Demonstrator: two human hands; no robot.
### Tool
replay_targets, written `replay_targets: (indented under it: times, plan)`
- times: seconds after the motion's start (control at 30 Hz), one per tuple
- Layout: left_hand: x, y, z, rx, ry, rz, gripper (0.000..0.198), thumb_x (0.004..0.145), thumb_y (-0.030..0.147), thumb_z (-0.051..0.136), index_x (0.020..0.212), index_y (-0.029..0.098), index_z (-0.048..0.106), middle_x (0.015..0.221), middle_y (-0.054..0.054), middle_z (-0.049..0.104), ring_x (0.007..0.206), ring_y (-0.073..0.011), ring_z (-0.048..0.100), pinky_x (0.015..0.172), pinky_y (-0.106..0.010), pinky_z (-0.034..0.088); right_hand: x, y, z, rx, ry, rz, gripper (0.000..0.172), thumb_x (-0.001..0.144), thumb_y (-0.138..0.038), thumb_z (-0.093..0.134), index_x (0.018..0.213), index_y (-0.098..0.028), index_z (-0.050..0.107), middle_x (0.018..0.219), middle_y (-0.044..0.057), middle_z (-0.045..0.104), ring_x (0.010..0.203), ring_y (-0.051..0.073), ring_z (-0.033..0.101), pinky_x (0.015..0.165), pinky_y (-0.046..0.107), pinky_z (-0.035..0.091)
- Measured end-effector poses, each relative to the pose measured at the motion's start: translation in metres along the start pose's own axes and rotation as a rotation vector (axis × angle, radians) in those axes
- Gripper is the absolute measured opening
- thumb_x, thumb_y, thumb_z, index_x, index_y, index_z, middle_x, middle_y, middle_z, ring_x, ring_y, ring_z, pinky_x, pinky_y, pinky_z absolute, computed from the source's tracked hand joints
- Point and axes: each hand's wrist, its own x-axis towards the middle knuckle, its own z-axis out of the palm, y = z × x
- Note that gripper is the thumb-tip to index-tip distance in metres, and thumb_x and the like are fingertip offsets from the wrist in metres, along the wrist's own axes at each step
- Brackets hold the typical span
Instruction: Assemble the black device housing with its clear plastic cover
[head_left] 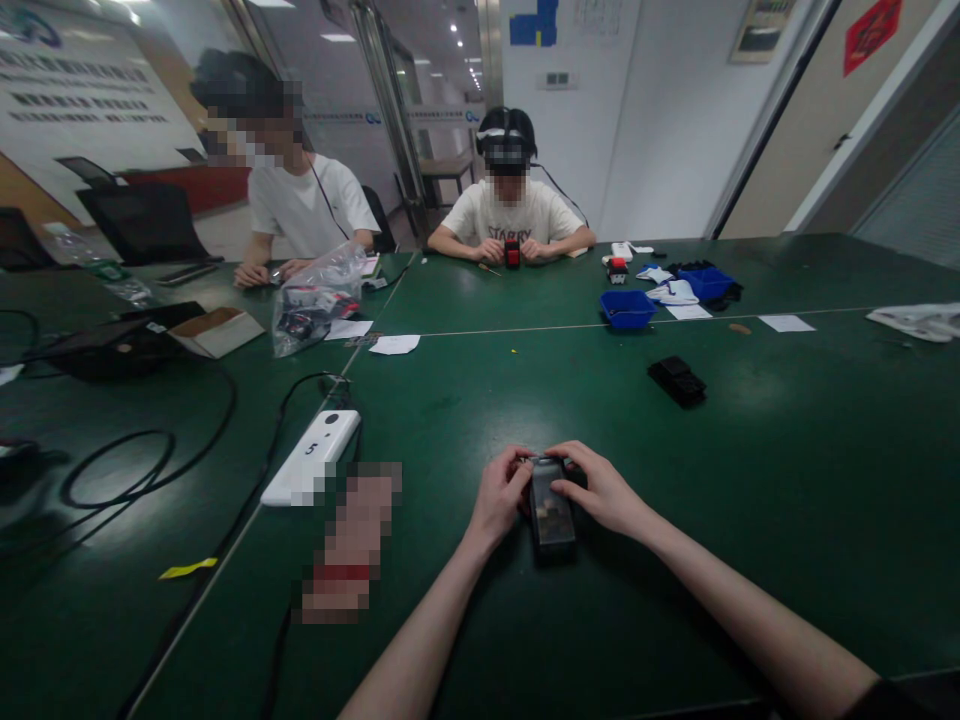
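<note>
A small dark box-shaped device (553,515) with a smoky, see-through upper face rests on the green table (465,610). My left hand (501,495) grips its left side near the far end, thumb on the edge and fingers curled. From the right, my right hand (600,490) clasps the same far end, its thumb lying over the top face. The fingertips of both hands come close together at the far edge, and what they touch there is partly hidden. A black folded item (676,381) lies farther off to the right.
Left of my hands lie a white power bank (313,458) marked 5, a blurred-out flat item (352,545) and black cables (150,465). Farther off are a blue tray (627,310), a plastic bag (319,300) and an open carton (217,331). Two people sit across the table.
</note>
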Motion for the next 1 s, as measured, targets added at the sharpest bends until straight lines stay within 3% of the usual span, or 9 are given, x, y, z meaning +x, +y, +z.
replay_targets:
  times: [0.17,0.37,0.53,0.63,0.87,1.0]
  plan:
    - [0.001,0.001,0.001,0.158,-0.011,0.092,0.029,0.071,0.03,0.061,0.094,0.014,0.054,0.059,0.005,0.047,0.052,-0.0096,0.048,0.049,-0.019,0.038,0.001,0.006,-0.001,0.036,0.023,0.07,0.039,0.078,-0.022,0.056,0.116,-0.02,0.052,0.115,0.009,0.057,0.099,0.019,0.057,0.087,0.038,0.045]
    - [0.003,-0.004,0.002,0.124,0.008,0.064,0.033,0.071,0.032,0.062,0.098,0.015,0.054,0.062,0.003,0.051,0.054,-0.0109,0.05,0.051,-0.021,0.04,0.001,0.009,0.001,0.074,0.052,0.176,0.044,0.08,-0.03,0.054,0.122,-0.016,0.05,0.115,0.012,0.061,0.1,0.021,0.06,0.09,0.04,0.044]
    - [0.003,-0.003,0.003,0.082,0.029,0.035,0.034,0.07,0.031,0.062,0.097,0.014,0.053,0.059,0.005,0.048,0.052,-0.0102,0.048,0.052,-0.022,0.04,0.001,0.006,0.003,0.088,0.017,0.144,0.034,0.085,-0.032,0.047,0.114,-0.017,0.056,0.107,0.01,0.065,0.096,0.021,0.061,0.086,0.037,0.046]
    - [0.003,0.0,0.003,0.067,0.055,0.032,0.032,0.069,0.029,0.063,0.095,0.014,0.053,0.059,0.005,0.048,0.053,-0.01,0.048,0.053,-0.022,0.041,0.0,0.007,0.005,0.071,0.037,0.149,0.037,0.083,-0.035,0.049,0.114,-0.015,0.056,0.111,0.012,0.064,0.102,0.023,0.059,0.09,0.039,0.044]
    - [0.001,0.006,0.003,-0.043,0.07,0.061,0.033,0.069,0.026,0.064,0.097,0.015,0.049,0.082,-0.003,0.061,0.072,-0.0141,0.059,0.065,-0.025,0.048,-0.005,0.011,0.012,0.176,0.008,0.092,0.062,0.081,-0.04,0.053,0.136,-0.019,0.032,0.133,0.012,0.047,0.122,0.022,0.044,0.102,0.041,0.033]
    - [0.0,0.006,0.006,-0.099,0.047,0.036,0.037,0.069,0.027,0.065,0.1,0.017,0.047,0.079,-0.001,0.057,0.067,-0.0124,0.059,0.057,-0.022,0.049,-0.004,0.008,0.009,0.168,0.017,0.083,0.061,0.083,-0.037,0.05,0.138,-0.022,0.027,0.136,0.01,0.043,0.123,0.021,0.042,0.103,0.041,0.032]
